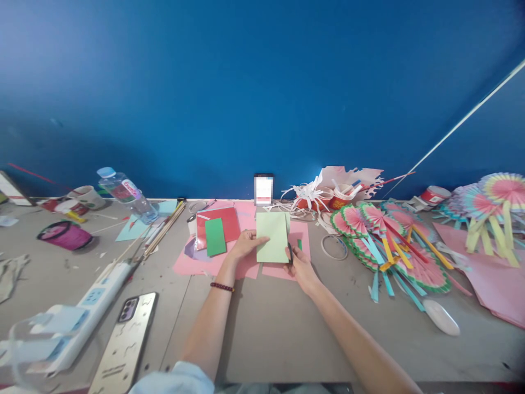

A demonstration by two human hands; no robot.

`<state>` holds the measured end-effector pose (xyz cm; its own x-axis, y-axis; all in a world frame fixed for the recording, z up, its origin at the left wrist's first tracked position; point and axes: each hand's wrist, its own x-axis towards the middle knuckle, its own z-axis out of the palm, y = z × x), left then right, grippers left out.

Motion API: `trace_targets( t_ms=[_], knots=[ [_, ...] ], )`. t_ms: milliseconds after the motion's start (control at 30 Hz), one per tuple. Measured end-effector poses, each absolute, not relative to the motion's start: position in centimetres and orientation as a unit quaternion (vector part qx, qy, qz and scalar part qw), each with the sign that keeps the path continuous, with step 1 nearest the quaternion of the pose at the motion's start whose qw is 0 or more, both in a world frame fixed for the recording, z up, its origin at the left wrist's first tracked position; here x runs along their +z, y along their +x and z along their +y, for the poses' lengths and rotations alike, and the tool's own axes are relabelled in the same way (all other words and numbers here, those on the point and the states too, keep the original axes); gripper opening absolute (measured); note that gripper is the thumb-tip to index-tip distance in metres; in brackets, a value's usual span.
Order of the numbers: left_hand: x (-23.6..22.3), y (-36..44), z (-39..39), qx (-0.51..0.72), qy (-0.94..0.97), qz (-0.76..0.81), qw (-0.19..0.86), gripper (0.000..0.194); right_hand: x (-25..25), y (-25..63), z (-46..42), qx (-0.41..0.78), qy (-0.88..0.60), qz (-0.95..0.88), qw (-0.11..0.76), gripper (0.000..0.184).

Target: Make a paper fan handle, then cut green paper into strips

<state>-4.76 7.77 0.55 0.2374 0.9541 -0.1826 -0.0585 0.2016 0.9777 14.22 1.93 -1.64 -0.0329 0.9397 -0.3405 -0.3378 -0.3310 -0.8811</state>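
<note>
My left hand (pixel 248 244) is closed on the left edge of a pale green sheet of paper (pixel 272 232), its thumb lying across the front. In my right hand (pixel 301 264), at the sheet's lower right corner, is a pair of scissors (pixel 291 254) with dark handles; the blades are mostly hidden. A narrow strip along the sheet's right side stands slightly apart from the rest near the top. Pink paper (pixel 268 270) lies beneath both hands. To the left are a green paper piece (pixel 215 237) and a red packet (pixel 230 220).
Pleated paper fans (pixel 422 262) with ribbons spread on the right, near a white computer mouse (pixel 441 317) and a tape roll (pixel 334 247). A phone (pixel 125 342), a power strip (pixel 92 306) and a tilted water bottle (pixel 128 194) stand left. A blue wall (pixel 262 98) closes off the back.
</note>
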Motion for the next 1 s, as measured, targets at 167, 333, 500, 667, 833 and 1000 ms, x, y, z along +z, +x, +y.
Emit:
trace_targets(
  t_ms=[167,333,500,667,833,1000],
  knots=[
    [0.67,-4.70,7.76,0.410,0.479,0.465,0.622,0.041,-1.72,14.21,1.95,0.649,-0.483,-0.307,0.501,0.057],
    [0.86,-4.69,7.72,0.406,0.476,0.463,0.628,0.048,-1.52,14.08,2.03,0.652,-0.487,-0.290,0.503,0.061],
    [0.87,-4.66,7.72,0.406,0.471,0.463,0.632,0.049,-1.52,14.03,2.06,0.652,-0.488,-0.293,0.501,0.061],
    [0.68,-4.72,7.80,0.405,0.476,0.458,0.632,0.048,-1.61,14.11,1.99,0.648,-0.487,-0.299,0.504,0.058],
    [0.49,-4.85,7.83,0.402,0.480,0.461,0.629,0.047,-1.48,14.11,1.98,0.650,-0.488,-0.299,0.500,0.060],
    [0.52,-4.80,7.90,0.404,0.479,0.464,0.626,0.048,-1.27,14.03,1.97,0.644,-0.497,-0.298,0.500,0.060]
  ],
)
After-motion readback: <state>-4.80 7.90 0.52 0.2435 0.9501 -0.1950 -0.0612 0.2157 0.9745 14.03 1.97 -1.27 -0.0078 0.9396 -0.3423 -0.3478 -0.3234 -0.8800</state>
